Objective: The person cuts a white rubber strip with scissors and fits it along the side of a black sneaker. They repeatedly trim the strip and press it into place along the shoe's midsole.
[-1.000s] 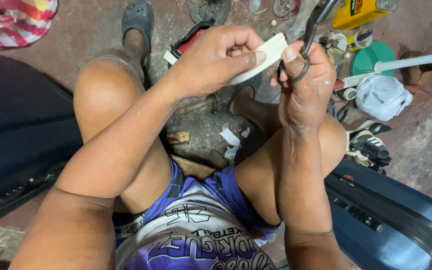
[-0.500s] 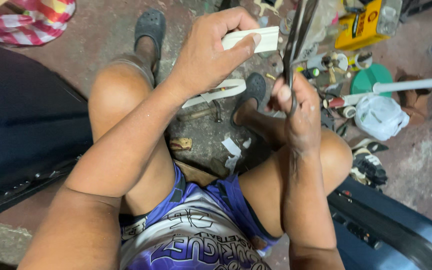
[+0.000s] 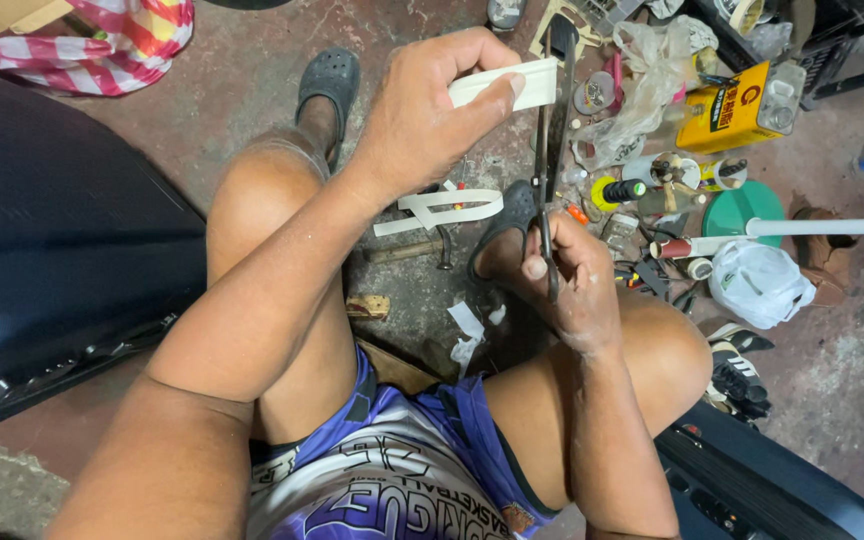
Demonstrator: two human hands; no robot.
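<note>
A big dark blue hard-shell suitcase fills the left side, beside the seated person's bare knees, on the stained concrete floor. A yellow rectangular metal can lies far right among scattered small clutter. The left hand has its grip clamped on a flat white plastic strip, held up far centre. Just right, the right hand is closed around dark metal scissors, blades pointing away and touching the strip's end.
</note>
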